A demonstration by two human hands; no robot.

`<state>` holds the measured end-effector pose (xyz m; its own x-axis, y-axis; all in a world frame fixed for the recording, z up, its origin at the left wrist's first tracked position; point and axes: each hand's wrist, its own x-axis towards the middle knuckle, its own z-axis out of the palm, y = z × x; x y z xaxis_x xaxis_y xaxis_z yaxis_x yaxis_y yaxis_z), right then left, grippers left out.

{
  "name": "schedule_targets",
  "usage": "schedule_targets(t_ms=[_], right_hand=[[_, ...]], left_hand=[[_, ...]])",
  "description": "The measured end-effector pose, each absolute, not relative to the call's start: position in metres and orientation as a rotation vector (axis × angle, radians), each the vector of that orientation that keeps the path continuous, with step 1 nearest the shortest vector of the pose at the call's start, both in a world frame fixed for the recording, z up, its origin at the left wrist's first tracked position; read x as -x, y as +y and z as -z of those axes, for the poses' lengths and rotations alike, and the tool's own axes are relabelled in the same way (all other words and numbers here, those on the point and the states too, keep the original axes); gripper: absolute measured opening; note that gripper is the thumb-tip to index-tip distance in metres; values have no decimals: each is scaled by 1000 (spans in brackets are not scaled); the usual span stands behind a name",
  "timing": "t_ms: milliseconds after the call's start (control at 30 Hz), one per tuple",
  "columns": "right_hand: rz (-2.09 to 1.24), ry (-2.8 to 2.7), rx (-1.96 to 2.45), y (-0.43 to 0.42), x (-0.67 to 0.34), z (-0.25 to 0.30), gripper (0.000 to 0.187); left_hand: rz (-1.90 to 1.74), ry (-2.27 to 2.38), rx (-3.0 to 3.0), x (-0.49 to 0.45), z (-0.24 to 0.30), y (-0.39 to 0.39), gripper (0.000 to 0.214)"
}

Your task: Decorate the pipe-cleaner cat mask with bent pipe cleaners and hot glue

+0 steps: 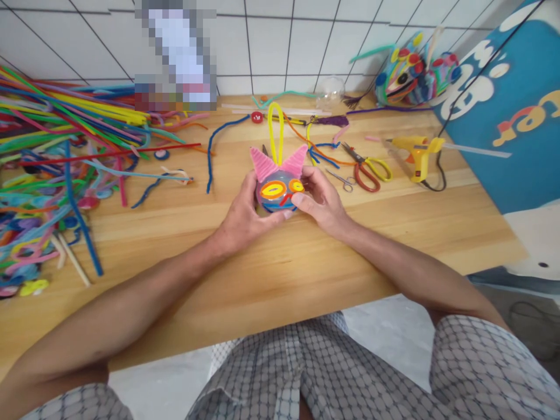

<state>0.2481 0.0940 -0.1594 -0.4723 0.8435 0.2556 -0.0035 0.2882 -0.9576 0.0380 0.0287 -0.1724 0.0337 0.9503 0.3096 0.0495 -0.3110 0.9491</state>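
A clear plastic ball ornament [282, 180] is between my hands over the table, made up as an animal face from pipe cleaners. It has pink pointed ears [265, 165], orange-and-yellow eyes [273, 190], a short red piece [286, 199] between and below the eyes, and blue strands along the bottom. A tall yellow loop [276, 134] stands up from its top. My left hand [245, 209] curls round the ball's left side, thumb along the lower edge. On the other side my right hand [322, 197] grips it, thumb near the red piece. Both hands are closed on the ball.
Pipe cleaners [79, 119] lie heaped at left on the wooden table [280, 262]. Red-and-yellow scissors [366, 170], small metal scissors [343, 181] and a yellow glue gun [417, 156] with a cord are at right. A clear ball [331, 92] and colourful decorated figures [400, 76] stand behind.
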Motion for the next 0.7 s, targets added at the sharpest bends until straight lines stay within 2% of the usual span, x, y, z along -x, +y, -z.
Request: schedule_targets(t_ms=[100,267,367,533,700], right_hand=[[-1094,-1726,779,92,-249,158,73],[-609,-1853,700,84,-252,144,28],[-456,-1944,670,80,-252,138,15],[-338,-2026,640,85,-253,142,3],[-275,-2050,586,91,-255,146,4]], left_hand=[[-1514,1246,-1619,-36,179,31,82],[-1709,1403,-1877,-29,179,33,77],[-1695,1384,-1899,-30,174,31,75],[-1665,1331,-1847,-31,171,29,71],[-1631,1352,-1936,-30,174,30,73]])
